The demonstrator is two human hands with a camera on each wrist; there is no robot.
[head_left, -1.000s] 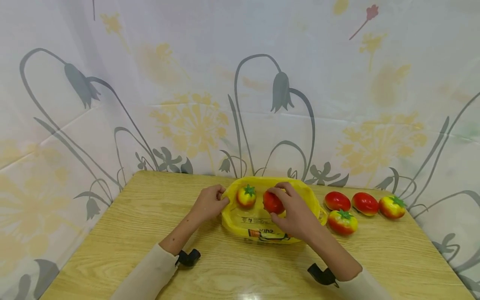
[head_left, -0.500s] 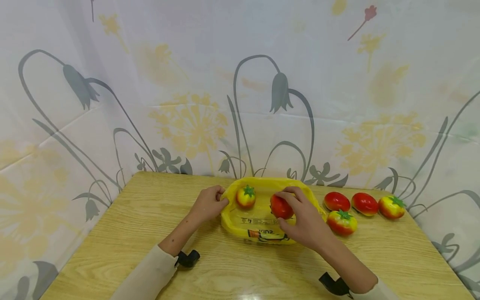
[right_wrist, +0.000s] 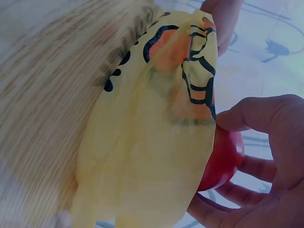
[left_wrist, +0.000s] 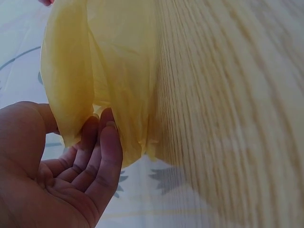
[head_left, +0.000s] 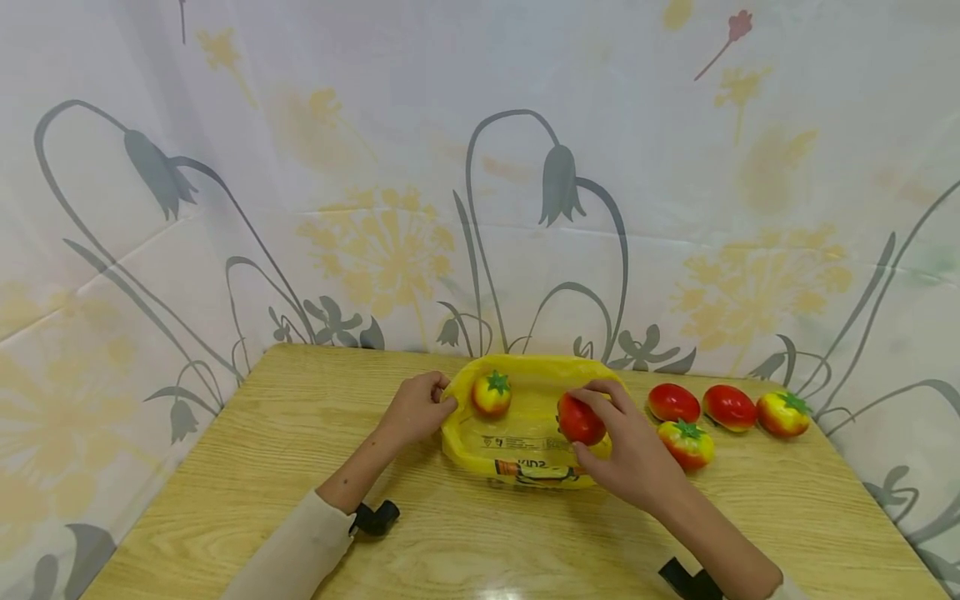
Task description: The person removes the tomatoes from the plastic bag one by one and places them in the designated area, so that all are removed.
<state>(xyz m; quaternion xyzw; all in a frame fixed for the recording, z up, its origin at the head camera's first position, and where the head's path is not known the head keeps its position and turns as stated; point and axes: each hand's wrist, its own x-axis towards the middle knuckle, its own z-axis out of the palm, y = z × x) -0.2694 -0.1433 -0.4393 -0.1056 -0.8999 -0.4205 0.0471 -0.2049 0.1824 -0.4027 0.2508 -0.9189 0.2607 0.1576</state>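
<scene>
A yellow plastic bag stands with its mouth spread wide on the table, printed on its near side. My left hand pinches the bag's left rim; in the left wrist view the thin film passes between thumb and fingers. Inside, at the left, sits a red-and-yellow toy tomato with a green leafy top. My right hand grips a red toy tomato over the right part of the bag's opening. The right wrist view shows this tomato partly hidden behind the bag's wall.
Right of the bag, two glossy red toy tomatoes lie near the table's back edge. A red-and-yellow one lies at their right, another in front. A flower-printed cloth hangs behind the wooden table.
My right hand has moved to the right and slightly nearer with the red toy tomato in its grip, toward the bag's right side. My left hand keeps its place at the rim.
</scene>
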